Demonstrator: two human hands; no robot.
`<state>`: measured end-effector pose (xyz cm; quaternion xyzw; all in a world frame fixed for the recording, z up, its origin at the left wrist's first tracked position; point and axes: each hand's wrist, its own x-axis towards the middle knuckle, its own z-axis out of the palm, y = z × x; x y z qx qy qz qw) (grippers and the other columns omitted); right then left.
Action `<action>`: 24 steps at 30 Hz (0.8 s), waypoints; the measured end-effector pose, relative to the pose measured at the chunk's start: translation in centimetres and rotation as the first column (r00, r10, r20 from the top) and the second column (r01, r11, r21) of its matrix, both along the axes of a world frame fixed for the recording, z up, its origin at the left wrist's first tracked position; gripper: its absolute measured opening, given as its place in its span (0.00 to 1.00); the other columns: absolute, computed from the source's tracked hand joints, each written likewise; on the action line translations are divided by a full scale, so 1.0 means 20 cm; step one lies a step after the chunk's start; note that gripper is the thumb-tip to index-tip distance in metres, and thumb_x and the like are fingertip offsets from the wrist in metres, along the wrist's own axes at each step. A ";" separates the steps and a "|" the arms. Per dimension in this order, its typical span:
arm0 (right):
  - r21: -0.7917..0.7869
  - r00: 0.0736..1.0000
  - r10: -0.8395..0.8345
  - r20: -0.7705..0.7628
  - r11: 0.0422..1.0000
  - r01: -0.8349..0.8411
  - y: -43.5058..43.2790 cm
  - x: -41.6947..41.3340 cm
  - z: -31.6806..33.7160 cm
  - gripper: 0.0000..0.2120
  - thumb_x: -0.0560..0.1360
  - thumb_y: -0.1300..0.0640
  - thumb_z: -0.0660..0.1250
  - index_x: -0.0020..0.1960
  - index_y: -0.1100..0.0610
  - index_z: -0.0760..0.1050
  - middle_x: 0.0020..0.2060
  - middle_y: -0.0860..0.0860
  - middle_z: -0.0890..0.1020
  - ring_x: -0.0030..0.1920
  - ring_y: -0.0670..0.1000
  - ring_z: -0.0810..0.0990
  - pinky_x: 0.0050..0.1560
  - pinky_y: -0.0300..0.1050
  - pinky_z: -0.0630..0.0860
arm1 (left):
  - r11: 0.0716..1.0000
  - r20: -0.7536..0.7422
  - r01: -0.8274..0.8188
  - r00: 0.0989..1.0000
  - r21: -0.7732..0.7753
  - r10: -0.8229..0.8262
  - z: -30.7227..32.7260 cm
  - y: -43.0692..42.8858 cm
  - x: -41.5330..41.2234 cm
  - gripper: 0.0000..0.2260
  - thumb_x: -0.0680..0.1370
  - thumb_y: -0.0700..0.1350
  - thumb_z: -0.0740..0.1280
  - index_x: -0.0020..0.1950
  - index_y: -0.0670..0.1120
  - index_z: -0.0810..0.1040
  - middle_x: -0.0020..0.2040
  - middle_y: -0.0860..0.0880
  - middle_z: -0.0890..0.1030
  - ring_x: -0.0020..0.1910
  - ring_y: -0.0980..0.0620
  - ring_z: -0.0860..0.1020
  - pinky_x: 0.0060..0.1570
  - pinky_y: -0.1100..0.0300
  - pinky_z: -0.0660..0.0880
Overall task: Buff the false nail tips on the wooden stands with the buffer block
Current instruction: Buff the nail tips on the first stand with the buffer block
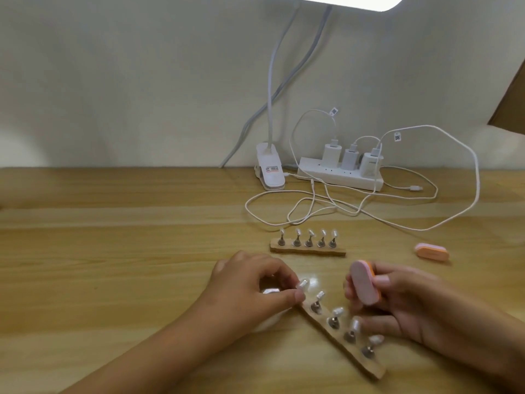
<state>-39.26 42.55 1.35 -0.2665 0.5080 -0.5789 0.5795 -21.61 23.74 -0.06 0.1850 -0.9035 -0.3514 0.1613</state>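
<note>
Light came from 1 lamp head (341, 0) at the top edge, so bright that it burned out to plain white. The wall (142, 81) and the table (113, 223) were evenly, warmly lit, with short, soft shadows, as under the far wooden stand (308, 253). Glare lay on the table between the 2 hands, and the false nail tip (302, 283) pinched by the left hand (255, 282) glinted. The right hand (403, 305) and the buffer block (364, 282) it gripped were smeared by motion blur; the left hand was sharper. The whole picture was soft. The table's back edge bowed slightly from the wide lens, and the forearms lost detail towards the bottom corners.
</note>
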 end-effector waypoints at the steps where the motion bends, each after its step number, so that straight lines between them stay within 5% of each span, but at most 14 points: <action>1: 0.012 0.999 -0.041 0.023 0.999 0.041 -0.02 0.01 -0.01 0.29 0.55 0.53 0.85 0.52 0.62 0.83 0.49 0.62 0.82 0.48 0.57 0.84 0.45 0.49 0.83 | 1.000 0.014 -0.017 1.000 0.000 0.017 0.00 0.01 -0.01 0.05 0.69 0.62 0.72 0.37 0.66 0.78 0.43 0.73 0.78 0.50 0.68 0.73 0.60 0.57 0.62; 5: 0.035 0.994 0.035 0.103 0.999 -0.039 -0.05 0.05 -0.01 0.27 0.61 0.53 0.83 0.56 0.63 0.82 0.51 0.60 0.83 0.54 0.61 0.83 0.51 0.50 0.82 | 0.998 0.046 -0.021 0.999 0.052 0.019 0.02 0.01 -0.02 0.07 0.68 0.62 0.72 0.34 0.73 0.75 0.38 0.76 0.75 0.47 0.66 0.73 0.63 0.53 0.66; 8: 0.020 0.992 0.037 0.123 0.999 -0.040 -0.04 0.07 -0.01 0.27 0.63 0.54 0.83 0.57 0.64 0.81 0.51 0.60 0.83 0.56 0.61 0.83 0.52 0.50 0.82 | 0.991 -0.016 -0.051 0.998 0.120 0.054 0.01 0.01 0.00 0.05 0.68 0.62 0.72 0.37 0.70 0.77 0.40 0.69 0.80 0.50 0.62 0.76 0.63 0.52 0.69; 12: -0.023 0.965 -0.255 0.062 0.966 0.257 -0.08 0.09 0.01 0.26 0.60 0.61 0.80 0.57 0.67 0.81 0.52 0.61 0.85 0.46 0.53 0.86 0.43 0.48 0.84 | 0.918 -0.243 -0.030 0.960 0.395 0.136 0.01 0.04 0.05 0.04 0.72 0.53 0.74 0.44 0.58 0.79 0.43 0.59 0.84 0.35 0.67 0.77 0.41 0.72 0.71; 15: -0.231 0.894 -0.435 -0.111 0.886 0.402 -0.14 0.13 0.03 0.17 0.65 0.58 0.72 0.54 0.59 0.84 0.50 0.59 0.86 0.47 0.50 0.86 0.43 0.42 0.83 | 0.865 -0.317 0.037 0.938 0.501 0.143 0.00 0.06 0.07 0.09 0.67 0.58 0.72 0.45 0.58 0.79 0.42 0.56 0.85 0.39 0.65 0.79 0.46 0.67 0.67; 17: -0.400 0.791 -0.495 -0.358 0.847 0.349 -0.16 0.17 0.03 0.14 0.67 0.53 0.73 0.53 0.51 0.84 0.51 0.53 0.86 0.53 0.48 0.84 0.49 0.37 0.80 | 0.843 -0.334 0.052 0.930 0.536 0.155 -0.01 0.06 0.07 0.12 0.65 0.59 0.70 0.46 0.60 0.81 0.42 0.56 0.85 0.44 0.62 0.80 0.49 0.61 0.67; 20: -0.565 0.516 -0.545 -0.661 0.814 0.135 -0.16 0.22 -0.03 0.09 0.76 0.53 0.73 0.56 0.47 0.82 0.55 0.48 0.84 0.61 0.50 0.81 0.58 0.38 0.77 | 0.844 -0.322 0.052 0.935 0.534 0.146 -0.02 0.06 0.07 0.12 0.65 0.60 0.69 0.45 0.61 0.83 0.41 0.57 0.84 0.43 0.63 0.79 0.48 0.62 0.67; 22: -0.589 0.343 -0.555 -0.758 0.808 0.005 -0.15 0.22 -0.07 0.13 0.76 0.59 0.69 0.60 0.50 0.80 0.55 0.46 0.82 0.63 0.53 0.78 0.62 0.42 0.74 | 0.855 -0.289 0.047 0.950 0.516 0.123 -0.02 0.06 0.07 0.09 0.66 0.58 0.70 0.45 0.62 0.83 0.41 0.60 0.84 0.38 0.67 0.76 0.44 0.65 0.67; 24: -0.596 0.279 -0.567 -0.775 0.803 -0.025 -0.14 0.21 -0.07 0.15 0.76 0.62 0.68 0.61 0.52 0.79 0.56 0.45 0.81 0.64 0.51 0.77 0.64 0.42 0.73 | 0.862 -0.256 0.052 0.962 0.504 0.092 -0.02 0.06 0.07 0.06 0.68 0.56 0.70 0.44 0.62 0.83 0.39 0.62 0.83 0.35 0.68 0.74 0.40 0.69 0.67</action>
